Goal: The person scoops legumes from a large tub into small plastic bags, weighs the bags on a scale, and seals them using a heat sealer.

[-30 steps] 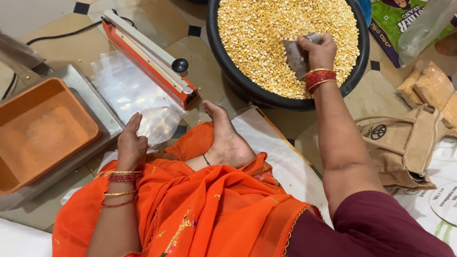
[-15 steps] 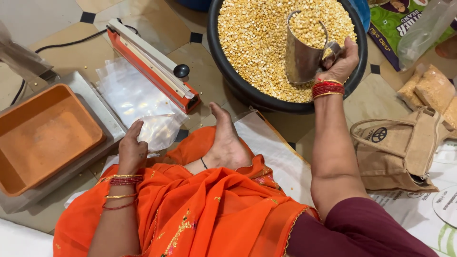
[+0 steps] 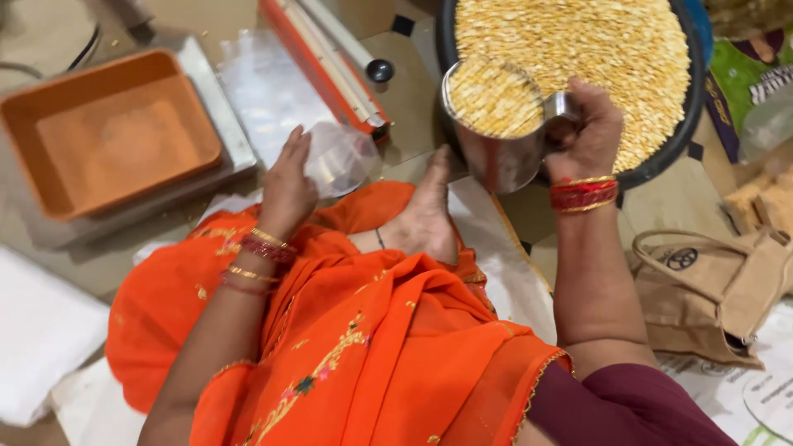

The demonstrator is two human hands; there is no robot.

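One steel cup (image 3: 496, 124), round and shiny, brims with small yellow split lentils; the right hand (image 3: 588, 132) is closed around its handle and holds it upright over the near rim of a wide black basin (image 3: 692, 124). That basin is heaped with the same dry, grainy lentils. The left hand (image 3: 287, 183) has its fingers curled on the edge of a thin clear plastic bag (image 3: 343, 157), crinkled and glossy, which lies on the floor just beside a bare foot (image 3: 425, 215). Red and gold bangles ring both wrists, and soft orange cloth with gold embroidery covers the lap. Behind the bag lies a long orange bag sealer (image 3: 326, 62) with a black knob. To its left, a shallow orange plastic tray (image 3: 111, 132), rectangular with rounded corners, rests on a flat grey metal platform. A tan woven bag (image 3: 702, 289) with handles slumps at the right.
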